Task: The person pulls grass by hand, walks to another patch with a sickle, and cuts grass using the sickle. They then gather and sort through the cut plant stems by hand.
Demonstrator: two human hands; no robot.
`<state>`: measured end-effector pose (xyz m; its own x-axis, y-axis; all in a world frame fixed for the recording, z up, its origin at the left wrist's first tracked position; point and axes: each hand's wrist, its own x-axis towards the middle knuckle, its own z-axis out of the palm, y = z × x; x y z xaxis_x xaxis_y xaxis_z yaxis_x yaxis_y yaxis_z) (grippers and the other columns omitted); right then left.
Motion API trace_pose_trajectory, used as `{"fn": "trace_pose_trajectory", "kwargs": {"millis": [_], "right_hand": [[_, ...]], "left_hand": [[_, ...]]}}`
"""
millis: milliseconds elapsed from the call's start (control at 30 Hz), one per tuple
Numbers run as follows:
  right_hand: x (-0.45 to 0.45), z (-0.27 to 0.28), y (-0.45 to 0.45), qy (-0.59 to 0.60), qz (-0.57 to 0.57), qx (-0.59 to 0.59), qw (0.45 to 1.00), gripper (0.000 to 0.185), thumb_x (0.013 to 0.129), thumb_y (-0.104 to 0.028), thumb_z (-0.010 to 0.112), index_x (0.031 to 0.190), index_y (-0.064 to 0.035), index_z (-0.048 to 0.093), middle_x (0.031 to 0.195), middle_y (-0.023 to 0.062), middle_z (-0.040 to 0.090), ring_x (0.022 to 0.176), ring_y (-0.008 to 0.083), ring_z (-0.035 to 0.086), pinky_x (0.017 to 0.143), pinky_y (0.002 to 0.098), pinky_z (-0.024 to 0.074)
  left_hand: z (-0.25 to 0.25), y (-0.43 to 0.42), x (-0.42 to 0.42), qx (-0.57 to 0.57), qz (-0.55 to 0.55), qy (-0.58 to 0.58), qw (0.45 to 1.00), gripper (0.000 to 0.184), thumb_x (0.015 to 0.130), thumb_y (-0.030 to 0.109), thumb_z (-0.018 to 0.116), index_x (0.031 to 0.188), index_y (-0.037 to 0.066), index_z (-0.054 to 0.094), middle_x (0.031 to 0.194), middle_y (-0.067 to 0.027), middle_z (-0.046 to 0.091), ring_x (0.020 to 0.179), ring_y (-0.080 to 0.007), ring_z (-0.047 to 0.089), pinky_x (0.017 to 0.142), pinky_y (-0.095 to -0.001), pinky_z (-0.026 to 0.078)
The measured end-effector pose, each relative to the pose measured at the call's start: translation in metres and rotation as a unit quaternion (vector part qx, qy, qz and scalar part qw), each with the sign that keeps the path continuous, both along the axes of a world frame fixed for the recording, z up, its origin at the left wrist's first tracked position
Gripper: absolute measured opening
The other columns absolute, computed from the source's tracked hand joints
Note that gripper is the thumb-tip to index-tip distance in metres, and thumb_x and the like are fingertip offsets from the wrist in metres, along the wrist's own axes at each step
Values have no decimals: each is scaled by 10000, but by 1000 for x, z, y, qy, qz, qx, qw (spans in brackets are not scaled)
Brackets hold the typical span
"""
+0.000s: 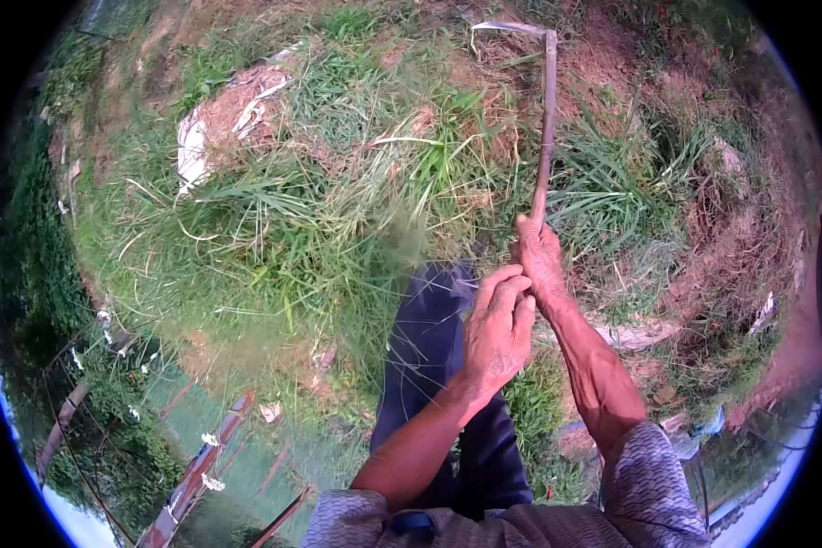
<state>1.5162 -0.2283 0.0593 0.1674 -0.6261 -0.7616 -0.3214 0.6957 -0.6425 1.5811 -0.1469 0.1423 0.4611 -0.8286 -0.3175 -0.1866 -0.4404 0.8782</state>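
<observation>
My right hand (541, 258) is wrapped around the lower end of a long wooden handle. It belongs to a sickle (546, 119), held upright in the view, with its thin curved blade pointing left at the top. My left hand (500, 327) is just below and left of it, back of the hand up. Its fingers are stretched out and slightly bent, with the tips at the heel of my right hand; whether they touch is hard to tell. Nothing shows in the left hand. Cut and standing grass (292, 228) spreads before me.
My dark-trousered legs (420, 347) stand in the grass. A torn white sheet (192, 151) lies at upper left, and bare reddish soil (721, 247) is on the right. A rusty pole (201, 466) slants across the lower left. Blue plastic (711, 422) lies at lower right.
</observation>
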Motion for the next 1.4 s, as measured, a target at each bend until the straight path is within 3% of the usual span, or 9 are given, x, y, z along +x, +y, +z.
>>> {"fn": "trace_pose_trajectory", "kwargs": {"millis": [67, 100, 200, 400, 500, 733, 833, 1067, 1400], "right_hand": [[-27, -47, 61, -201, -91, 116, 968, 250, 939, -276, 481, 894, -37, 539, 722, 59, 579, 603, 171, 552, 510, 334, 448], [-55, -41, 112, 15, 260, -44, 965, 318, 942, -278, 434, 1084, -17, 546, 931, 147, 646, 828, 314, 630, 689, 424, 497], [-93, 58, 143, 109, 299, 103, 942, 434, 929, -349, 499, 1148, 26, 495, 940, 228, 623, 904, 388, 610, 789, 445, 470], [-50, -6, 47, 32, 107, -121, 986, 366, 947, -359, 491, 964, 6, 521, 739, 128, 559, 664, 233, 577, 562, 347, 454], [32, -18, -47, 33, 32, 23, 999, 350, 932, -352, 501, 933, -2, 504, 639, 61, 493, 512, 172, 476, 450, 326, 385], [39, -38, 41, 108, 326, -278, 897, 313, 938, -334, 520, 948, -22, 531, 615, 42, 468, 517, 153, 457, 469, 287, 363], [37, -8, -18, -44, 126, 159, 978, 281, 938, -322, 545, 962, -43, 519, 614, 21, 464, 515, 120, 458, 459, 261, 349], [91, 2, -56, -30, -75, 156, 984, 250, 932, -311, 549, 863, -84, 472, 597, -26, 426, 505, 61, 432, 418, 220, 335], [-43, 11, 53, 0, 459, -106, 882, 444, 881, -250, 555, 1239, -33, 406, 974, 231, 616, 861, 372, 637, 658, 453, 519]], "left_hand": [[-2, 1, 5, -9, -4, -24, 1000, 220, 840, 37, 603, 1054, -3, 574, 1175, -141, 540, 905, -226, 613, 757, -308, 512], [-3, 1, 7, -19, -3, -52, 998, 216, 841, 32, 602, 1053, -5, 574, 1171, -140, 542, 884, -222, 617, 740, -301, 514], [0, -13, 14, 0, 27, -12, 1000, 219, 836, 31, 608, 1049, -4, 576, 1170, -137, 546, 910, -227, 612, 754, -303, 511], [6, -18, 12, -21, -10, -49, 999, 190, 850, 22, 592, 1037, -9, 576, 1144, -137, 553, 850, -199, 617, 723, -297, 520], [0, -12, 7, -12, 41, 10, 999, 189, 850, 12, 593, 1037, -6, 577, 1134, -128, 555, 866, -196, 618, 740, -289, 522], [3, -25, 27, -74, 38, -54, 995, 201, 840, 11, 612, 1039, -2, 587, 1111, -140, 565, 889, -221, 615, 742, -285, 515], [3, -31, 33, -67, 74, -28, 995, 186, 843, 21, 617, 1027, 2, 598, 1109, -145, 570, 908, -227, 608, 728, -292, 509], [4, -38, 46, -33, 86, -20, 996, 178, 844, 27, 617, 1021, 15, 607, 1112, -134, 577, 850, -201, 621, 672, -283, 514], [9, -40, 37, 54, 41, 54, 996, 247, 861, 112, 592, 1098, 43, 567, 1135, -124, 573, 980, -317, 610, 801, -368, 511]]}}
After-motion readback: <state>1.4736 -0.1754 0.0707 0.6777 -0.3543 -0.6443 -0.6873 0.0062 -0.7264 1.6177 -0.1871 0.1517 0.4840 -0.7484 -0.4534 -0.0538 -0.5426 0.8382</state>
